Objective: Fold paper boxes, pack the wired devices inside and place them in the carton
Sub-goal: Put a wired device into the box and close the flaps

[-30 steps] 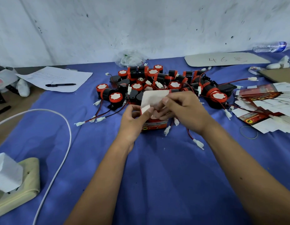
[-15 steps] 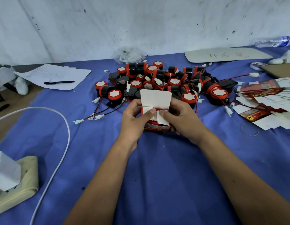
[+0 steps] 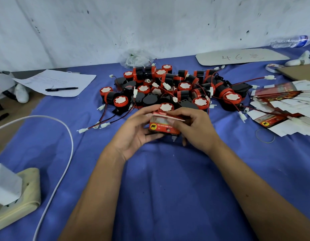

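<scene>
Red paper box [image 3: 163,126] gripped from both sides, left hand [image 3: 135,134] and right hand [image 3: 196,129] curled round its ends, just above the blue-covered desk [image 3: 168,188]. Beyond it, heaped wired devices [image 3: 176,87]; at right, flat unfolded boxes [image 3: 281,108] fanned out.

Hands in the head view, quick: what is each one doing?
Left hand: grips the red paper box.
Right hand: grips the same box.
</scene>
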A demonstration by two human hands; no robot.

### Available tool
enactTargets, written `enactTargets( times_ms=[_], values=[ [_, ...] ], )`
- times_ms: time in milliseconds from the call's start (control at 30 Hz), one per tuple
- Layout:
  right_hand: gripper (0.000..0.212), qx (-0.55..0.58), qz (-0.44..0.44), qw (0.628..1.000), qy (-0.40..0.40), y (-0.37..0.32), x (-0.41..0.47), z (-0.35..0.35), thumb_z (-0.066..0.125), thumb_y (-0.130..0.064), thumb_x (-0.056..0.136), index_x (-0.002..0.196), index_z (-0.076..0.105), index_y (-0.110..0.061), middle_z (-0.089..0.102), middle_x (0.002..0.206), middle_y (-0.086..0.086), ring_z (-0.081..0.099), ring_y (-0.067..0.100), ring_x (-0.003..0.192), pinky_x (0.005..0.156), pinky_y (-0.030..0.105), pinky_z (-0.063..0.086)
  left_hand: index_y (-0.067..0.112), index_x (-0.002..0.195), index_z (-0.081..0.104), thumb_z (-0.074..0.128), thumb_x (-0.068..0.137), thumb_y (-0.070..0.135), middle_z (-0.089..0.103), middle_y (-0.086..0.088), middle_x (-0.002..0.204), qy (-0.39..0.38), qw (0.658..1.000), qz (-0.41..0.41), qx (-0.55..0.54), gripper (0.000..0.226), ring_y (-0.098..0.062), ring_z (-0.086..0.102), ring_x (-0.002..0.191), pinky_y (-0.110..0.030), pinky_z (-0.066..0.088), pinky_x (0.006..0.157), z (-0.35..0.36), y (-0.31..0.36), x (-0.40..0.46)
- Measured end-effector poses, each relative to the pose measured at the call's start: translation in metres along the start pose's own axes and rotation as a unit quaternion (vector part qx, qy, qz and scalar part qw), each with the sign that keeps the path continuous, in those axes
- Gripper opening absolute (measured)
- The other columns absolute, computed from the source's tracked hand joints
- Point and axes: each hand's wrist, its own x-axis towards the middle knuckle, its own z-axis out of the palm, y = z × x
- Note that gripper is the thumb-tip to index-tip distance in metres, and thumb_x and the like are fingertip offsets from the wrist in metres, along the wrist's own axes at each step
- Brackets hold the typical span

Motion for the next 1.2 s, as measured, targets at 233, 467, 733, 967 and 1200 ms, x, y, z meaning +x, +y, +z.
enactTargets(
  times_ms=[233, 467, 733, 967, 1200],
  values=[
    [0.028, -0.074, -0.050, 0.995, -0.034, -0.001, -0.002, 0.001, 0.068, -0.035, 0.097, 0.118, 0.073, -0.017, 0.072, 0.101, -0.005, 0.067, 0.011, 0.053, 0.044, 0.028, 0.054, 0.008, 0.107, 0.068, 0.069, 0.097, 0.030, 0.071, -0.022, 0.112, 0.051, 0.989, 0.106, 0.090, 0.025, -0.038, 0.072, 0.106, -0.045, 0.062, 0.082, 0.016, -0.024, 0.002],
    [0.028, -0.090, -0.044, 0.995, 0.018, 0.004, 0.001, 0.002, 0.077, -0.029, 0.089, 0.113, 0.077, -0.015, 0.073, 0.107, -0.006, 0.069, 0.008, 0.097, 0.081, 0.023, 0.056, 0.013, 0.111, 0.069, 0.070, 0.093, 0.025, 0.071, -0.017, 0.114, 0.028, 0.989, 0.108, 0.099, 0.021, -0.038, 0.073, 0.105, -0.041, 0.062, 0.081, 0.014, -0.022, 0.001],
    [0.022, -0.064, -0.091, 0.994, 0.006, 0.003, 0.002, 0.006, 0.070, -0.021, 0.096, 0.116, 0.076, -0.018, 0.075, 0.108, -0.011, 0.069, 0.003, 0.104, 0.090, 0.029, 0.057, 0.015, 0.113, 0.067, 0.063, 0.101, 0.020, 0.073, -0.006, 0.107, 0.032, 0.981, 0.139, 0.128, 0.014, -0.033, 0.073, 0.101, -0.039, 0.061, 0.081, 0.013, -0.028, 0.005],
    [0.034, -0.122, -0.112, 0.986, 0.016, 0.003, 0.001, 0.004, 0.064, -0.034, 0.098, 0.128, 0.070, -0.018, 0.070, 0.127, -0.005, 0.061, 0.001, 0.121, 0.101, 0.022, 0.050, 0.016, 0.144, 0.052, 0.072, 0.093, 0.001, 0.059, -0.008, 0.140, -0.021, 0.970, 0.161, 0.182, 0.056, -0.028, 0.061, 0.127, -0.046, 0.057, 0.099, 0.013, -0.024, 0.003],
    [0.035, -0.140, -0.109, 0.982, 0.068, -0.001, 0.001, 0.004, 0.058, -0.039, 0.101, 0.127, 0.071, -0.020, 0.072, 0.118, -0.012, 0.066, -0.004, 0.107, 0.090, 0.015, 0.052, 0.021, 0.149, 0.047, 0.077, 0.086, -0.004, 0.060, -0.005, 0.139, -0.009, 0.962, 0.170, 0.212, 0.074, -0.025, 0.062, 0.126, -0.038, 0.058, 0.094, 0.014, -0.026, 0.003]
  ],
)
